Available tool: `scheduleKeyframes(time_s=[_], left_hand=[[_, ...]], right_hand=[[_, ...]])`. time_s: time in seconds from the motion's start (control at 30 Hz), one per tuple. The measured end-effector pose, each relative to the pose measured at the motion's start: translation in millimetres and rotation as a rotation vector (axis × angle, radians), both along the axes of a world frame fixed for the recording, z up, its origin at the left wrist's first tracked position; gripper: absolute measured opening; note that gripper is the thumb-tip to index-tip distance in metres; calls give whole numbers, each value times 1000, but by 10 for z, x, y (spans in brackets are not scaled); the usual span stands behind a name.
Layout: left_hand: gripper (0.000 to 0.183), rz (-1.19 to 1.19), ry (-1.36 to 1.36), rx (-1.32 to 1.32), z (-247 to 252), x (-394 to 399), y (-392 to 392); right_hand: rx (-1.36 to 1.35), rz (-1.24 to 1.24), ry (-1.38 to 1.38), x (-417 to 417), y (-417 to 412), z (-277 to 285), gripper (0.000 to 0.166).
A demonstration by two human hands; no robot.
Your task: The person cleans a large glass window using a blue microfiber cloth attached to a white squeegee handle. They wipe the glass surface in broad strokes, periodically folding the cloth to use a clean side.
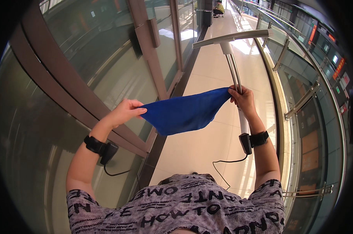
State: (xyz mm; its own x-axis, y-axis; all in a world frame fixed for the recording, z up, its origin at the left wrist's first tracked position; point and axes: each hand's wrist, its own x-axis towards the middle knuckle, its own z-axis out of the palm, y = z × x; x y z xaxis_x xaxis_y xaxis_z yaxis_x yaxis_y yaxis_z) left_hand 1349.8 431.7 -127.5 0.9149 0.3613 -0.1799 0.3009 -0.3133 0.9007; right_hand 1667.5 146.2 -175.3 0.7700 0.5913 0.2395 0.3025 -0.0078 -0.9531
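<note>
A blue cloth (pixel 185 112) hangs spread between my two hands, its upper edge drawn out and its lower edge drooping. My left hand (pixel 128 110) pinches the left corner between thumb and fingers. The right corner is pinched in my right hand (pixel 243 98), which also grips a T-shaped window squeegee (pixel 230 36). Two metal rods run from the squeegee's pale head down into that hand, and its light handle (pixel 243 121) shows below it. My fingers partly hide the grip on the rods.
Framed glass doors (pixel 112 67) line the left side. Along the right runs a glass balustrade with a metal handrail (pixel 319 76). Pale floor tiles (pixel 194 152) extend ahead, where a person (pixel 219 8) sits or crouches far off. A cable (pixel 214 163) hangs from my right wrist device.
</note>
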Motion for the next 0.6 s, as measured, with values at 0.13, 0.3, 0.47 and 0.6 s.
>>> scheduleKeyframes(time_s=[0.13, 0.3, 0.47, 0.6], left_hand=[[29, -27, 35, -145, 17, -8, -102], [28, -65, 27, -218, -4, 8, -119], [19, -78, 62, -121, -42, 27, -42], [13, -92, 65, 136, -32, 52, -61]], right_hand=[[81, 6, 65, 9, -18, 5, 12], [104, -19, 74, 18, 3, 31, 11], [115, -12, 89, 39, -17, 23, 11], [97, -10, 94, 58, -39, -37, 12]])
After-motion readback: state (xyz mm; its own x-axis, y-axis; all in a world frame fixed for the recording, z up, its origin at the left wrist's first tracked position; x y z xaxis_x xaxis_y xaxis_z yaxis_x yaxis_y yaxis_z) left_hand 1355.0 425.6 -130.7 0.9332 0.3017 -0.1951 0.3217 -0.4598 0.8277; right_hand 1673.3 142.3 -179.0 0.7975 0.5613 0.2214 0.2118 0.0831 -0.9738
